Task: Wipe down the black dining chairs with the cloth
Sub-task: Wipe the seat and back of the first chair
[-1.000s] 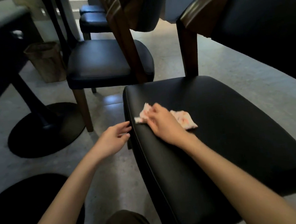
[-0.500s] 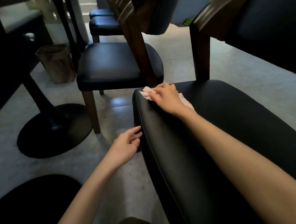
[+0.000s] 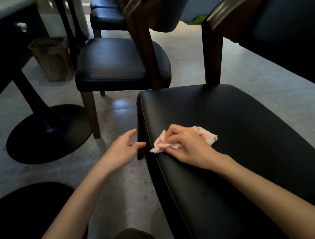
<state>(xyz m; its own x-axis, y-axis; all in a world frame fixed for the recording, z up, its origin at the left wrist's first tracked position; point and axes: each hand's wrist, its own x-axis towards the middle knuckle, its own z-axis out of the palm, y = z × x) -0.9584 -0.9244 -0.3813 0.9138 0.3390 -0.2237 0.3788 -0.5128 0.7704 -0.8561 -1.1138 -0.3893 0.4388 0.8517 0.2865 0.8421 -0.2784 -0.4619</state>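
A black padded chair seat [image 3: 240,130] fills the middle and right of the head view, with its dark backrest [image 3: 278,21] rising at the upper right. My right hand [image 3: 188,145] presses a crumpled pink-and-white cloth [image 3: 207,136] onto the seat near its left edge, fingers curled over the fabric. My left hand [image 3: 123,149] hovers beside the seat's left side with relaxed fingers, its fingertips at the edge, holding nothing.
A second black chair [image 3: 113,64] with wooden legs stands just beyond, and more seats [image 3: 106,18] lie behind it. A round black table pedestal [image 3: 44,134] sits on the grey floor at left, a brown bin [image 3: 52,58] behind it. Another dark base [image 3: 27,218] lies at lower left.
My right hand has pulled the cloth back from the seat's far left corner toward me along the left edge. The left hand stays beside the seat.
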